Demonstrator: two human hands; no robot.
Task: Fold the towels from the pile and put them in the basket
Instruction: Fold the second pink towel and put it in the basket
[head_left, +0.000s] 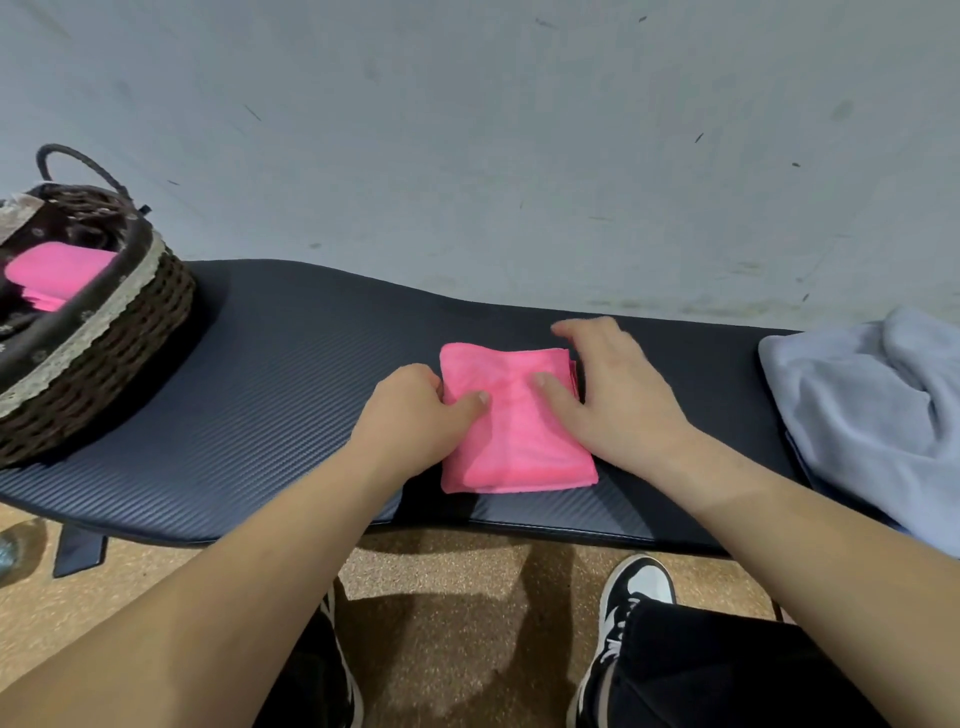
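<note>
A pink towel (519, 441) of soft, fuzzy cloth lies folded into a thick rectangle between the two hands, flat on the worktop (291, 374), a black padded surface with a fine ribbed grain. The left hand (410, 415) pinches the towel's left edge, with the thumb laid on top and the other fingers curled in at the side. The right hand (618, 400) lies spread and flat over the right edge, with its thumb on the cloth and its straight fingers reaching past the far corner. Both forearms are bare and angle inward. Well to the left of the left hand stands a round, dark woven basket (119, 343) with a lace-trimmed liner, holding folded pink cloth (57, 270). To the right of the right hand lies a rumpled pale blue pile (872, 415) of plush fabric.
</note>
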